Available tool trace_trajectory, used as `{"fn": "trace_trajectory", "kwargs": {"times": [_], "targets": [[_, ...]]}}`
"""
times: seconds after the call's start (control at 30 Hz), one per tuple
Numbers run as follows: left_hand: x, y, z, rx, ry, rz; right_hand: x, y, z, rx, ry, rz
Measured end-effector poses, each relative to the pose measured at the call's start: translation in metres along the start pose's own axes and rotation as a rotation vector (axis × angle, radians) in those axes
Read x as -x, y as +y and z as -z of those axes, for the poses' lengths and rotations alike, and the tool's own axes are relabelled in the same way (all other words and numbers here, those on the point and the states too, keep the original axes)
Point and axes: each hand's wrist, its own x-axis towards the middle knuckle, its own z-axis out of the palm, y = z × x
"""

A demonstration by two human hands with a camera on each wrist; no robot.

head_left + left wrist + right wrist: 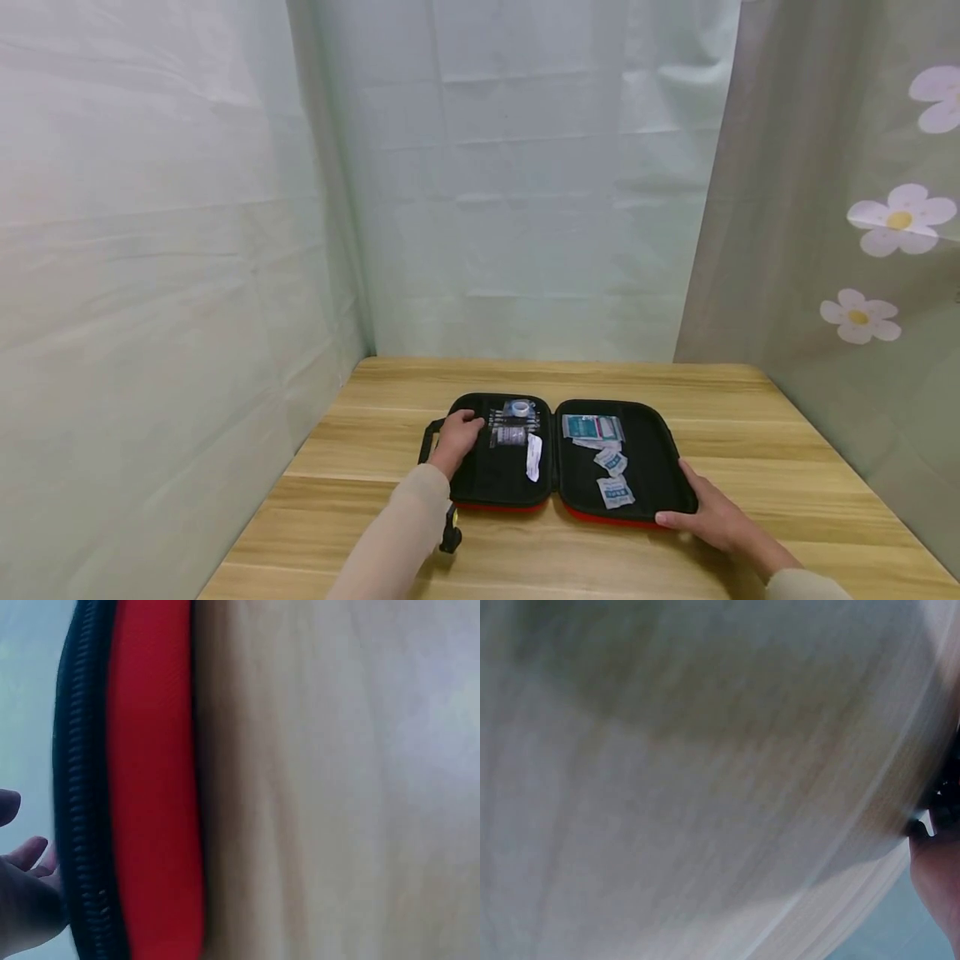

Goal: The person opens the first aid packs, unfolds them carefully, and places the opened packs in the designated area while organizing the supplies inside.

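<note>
A black first-aid case with a red outside (pixel 491 487) lies unfolded flat on the table, its two halves side by side. My left hand (pixel 459 435) is over the left part of the left half, fingers loosely extended beside the packed supplies and holding nothing. In that half are a bagged roll of tape (pixel 520 407), thin swab-like sticks, a clear packet (pixel 508 436) and a long white packet (pixel 533 457). My right hand (pixel 712 512) holds the near right corner of the right half, thumb along its front edge. Teal packets (pixel 592 427) and small white sachets (pixel 616 492) lie inside there.
The case rests on a wood-grain table (pixel 600 562). A black carry handle (pixel 430 437) sticks out on its left side, and a small black piece (pixel 451 533) shows beside my left sleeve. Pale curtains (pixel 525 208) hang around the table's back and sides.
</note>
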Motion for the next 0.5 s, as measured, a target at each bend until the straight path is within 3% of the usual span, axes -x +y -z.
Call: {"fn": "trace_trajectory", "kwargs": {"times": [0.23, 0.5], "targets": [[-0.011, 0.012, 0.007, -0.008, 0.024, -0.018, 0.001, 0.001, 0.0, -0.007, 0.007, 0.006], [-0.02, 0.03, 0.005, 0.004, 0.015, -0.05, 0.002, 0.0, 0.0, -0.02, 0.006, 0.011]]}}
